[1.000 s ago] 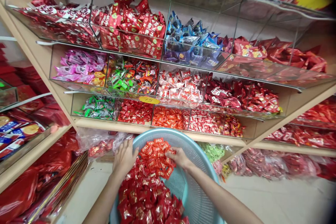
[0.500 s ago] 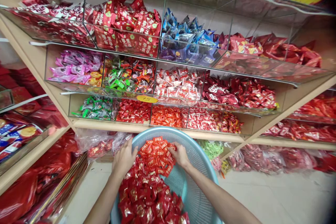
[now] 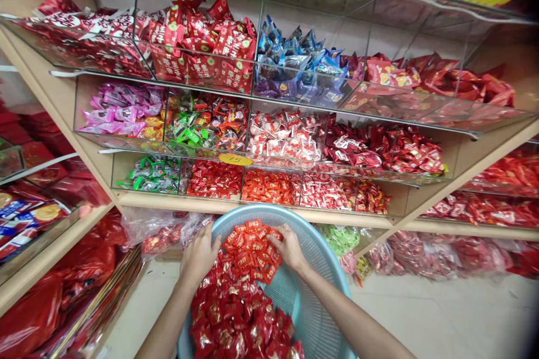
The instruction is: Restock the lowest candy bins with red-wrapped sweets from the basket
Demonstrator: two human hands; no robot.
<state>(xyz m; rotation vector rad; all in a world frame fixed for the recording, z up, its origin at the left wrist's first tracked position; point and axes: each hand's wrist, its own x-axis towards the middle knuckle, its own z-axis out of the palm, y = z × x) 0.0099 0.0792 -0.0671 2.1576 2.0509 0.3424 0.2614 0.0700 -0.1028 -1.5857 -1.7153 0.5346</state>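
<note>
A large light-blue plastic basket with mesh walls stands below the shelves. Inside it, orange-red wrapped candies lie heaped toward the back, and dark red shiny wrapped candies fill the front left. My left hand is closed over the basket's left rim, its thumb on the inner side beside the orange-red candies. Over the right edge of that orange-red heap, my right hand is bent in, thumb and fingers closed at the candies; its fingertips are partly hidden.
Clear-fronted bins hold orange-red candies, green-wrapped sweets and blue packets. A yellow oval tag marks a shelf edge. Bagged sweets lie under the bottom shelf. Red bags are at lower left, beside the tiled floor.
Both hands stay almost where they were at the basket. The right fingers have shifted slightly at the orange-red candies, and the view has moved a little.
</note>
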